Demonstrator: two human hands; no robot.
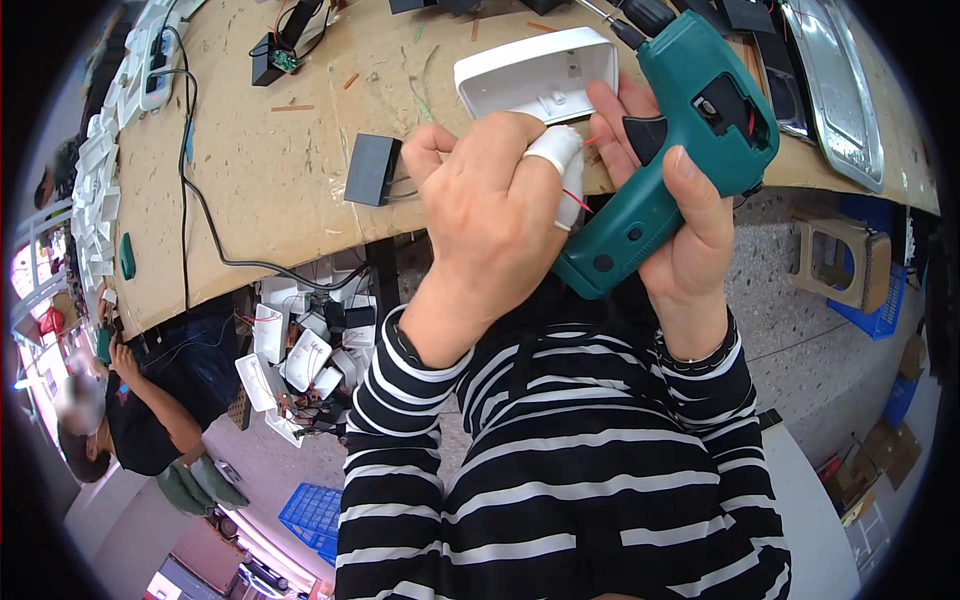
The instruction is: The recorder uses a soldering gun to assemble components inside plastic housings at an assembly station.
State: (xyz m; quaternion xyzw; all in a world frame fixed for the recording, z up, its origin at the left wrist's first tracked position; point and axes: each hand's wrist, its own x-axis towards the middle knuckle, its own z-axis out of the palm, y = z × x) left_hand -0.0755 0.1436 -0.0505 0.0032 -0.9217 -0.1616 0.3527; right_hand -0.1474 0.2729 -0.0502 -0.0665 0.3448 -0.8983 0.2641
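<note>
Green drill point(652, 200), black trigger point(645, 138), side cutout point(724, 106)

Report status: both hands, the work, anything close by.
Right hand holds teal plastic pistol-shaped power tool. Left hand at thin red wire beside its handle, grip unclear. White plastic shell, black rectangular box close by.

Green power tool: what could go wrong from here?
The thin red wire by the handle of the green power tool could snag or pull loose, as the left hand is right against it.

Fingers of the right hand, which holds the tool, lie close to the black trigger and might press it.

The black box sits near the table edge and could be knocked off.
</note>
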